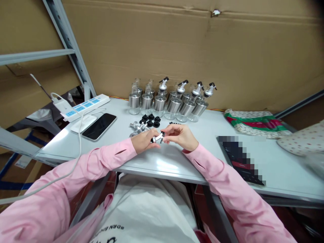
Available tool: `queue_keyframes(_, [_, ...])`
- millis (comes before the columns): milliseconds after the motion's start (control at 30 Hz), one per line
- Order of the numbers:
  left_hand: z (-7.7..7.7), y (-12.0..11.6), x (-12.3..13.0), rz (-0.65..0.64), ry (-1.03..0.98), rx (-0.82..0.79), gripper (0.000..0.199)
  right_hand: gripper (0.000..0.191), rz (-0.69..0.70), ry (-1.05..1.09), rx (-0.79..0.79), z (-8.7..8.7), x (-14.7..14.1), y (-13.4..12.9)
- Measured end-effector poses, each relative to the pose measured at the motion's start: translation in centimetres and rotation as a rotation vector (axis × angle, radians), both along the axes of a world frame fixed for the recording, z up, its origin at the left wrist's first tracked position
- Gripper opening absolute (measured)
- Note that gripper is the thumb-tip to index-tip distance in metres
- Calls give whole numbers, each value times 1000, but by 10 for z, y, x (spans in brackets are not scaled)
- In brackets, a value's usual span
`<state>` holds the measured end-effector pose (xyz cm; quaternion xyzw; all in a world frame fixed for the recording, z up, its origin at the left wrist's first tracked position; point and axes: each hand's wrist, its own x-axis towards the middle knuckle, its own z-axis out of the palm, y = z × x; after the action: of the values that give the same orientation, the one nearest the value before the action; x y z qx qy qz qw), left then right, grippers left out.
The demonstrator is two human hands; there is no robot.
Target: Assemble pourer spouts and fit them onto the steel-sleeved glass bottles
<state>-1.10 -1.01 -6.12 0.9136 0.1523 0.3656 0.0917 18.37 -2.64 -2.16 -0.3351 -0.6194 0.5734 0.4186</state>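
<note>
Over the front of the table, my left hand (144,141) is closed around a silver pour spout (158,138) with a black base. My right hand (180,136) pinches the small black flip cap (162,134) at the spout's tip. Just beyond my left hand lie loose silver spout parts (139,127) and a cluster of black stoppers (151,120). A few small black pieces (174,123) show partly behind my right hand. Glass bottles with steel sleeves (160,103) stand in rows at the back; several carry fitted spouts (181,86), others have bare necks.
At the left are a white power strip (87,107), a phone (99,126) and a white cable (80,148). To the right lie a patterned cloth (253,123) and a dark, partly pixelated flat item (240,162). Cardboard (157,44) walls the back; a metal shelf post (71,44) rises left.
</note>
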Motion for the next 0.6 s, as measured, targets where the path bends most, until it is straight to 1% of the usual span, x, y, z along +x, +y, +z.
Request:
queue_keyframes(167, [-2, 1, 0, 15, -4, -97, 41, 28, 58, -21, -7, 1, -1, 2])
queue_keyframes(367, [-2, 0, 0, 2, -47, -59, 40, 34, 55, -17, 12, 1, -3, 0])
queue_keyframes(500, [-1, 0, 0, -9, -64, -37, 35, 35, 38, -88, 97, 0, -2, 0])
queue_keyframes(600, [-1, -1, 2, -18, -62, -18, 33, 37, 5, -183, 220, -2, -3, -1])
